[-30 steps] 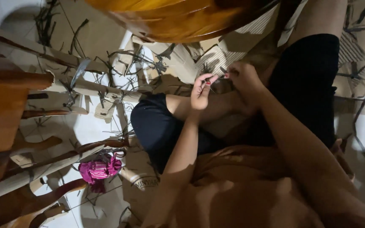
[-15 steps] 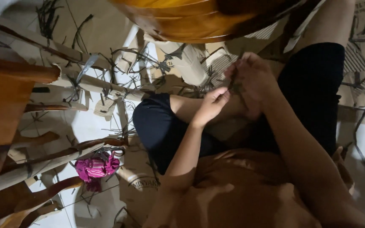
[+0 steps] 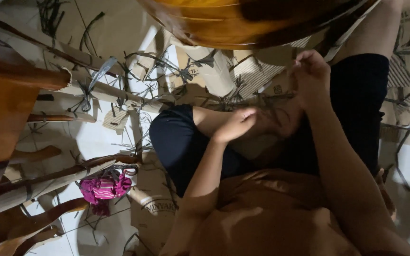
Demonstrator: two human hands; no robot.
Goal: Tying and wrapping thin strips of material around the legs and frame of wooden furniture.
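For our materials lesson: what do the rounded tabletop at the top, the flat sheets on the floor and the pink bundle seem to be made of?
Tabletop: likely varnished wood, amber with a glossy sheen.
Floor sheets: corrugated cardboard, matt brown, ribbed fluting showing.
Pink bundle: seemingly soft cloth, crumpled and striped; the exact fabric is unclear.

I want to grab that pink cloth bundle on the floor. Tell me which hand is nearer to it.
Left. The left hand hangs over the knee, across the floor from the pink cloth bundle. The right hand is raised farther off, beyond the left.
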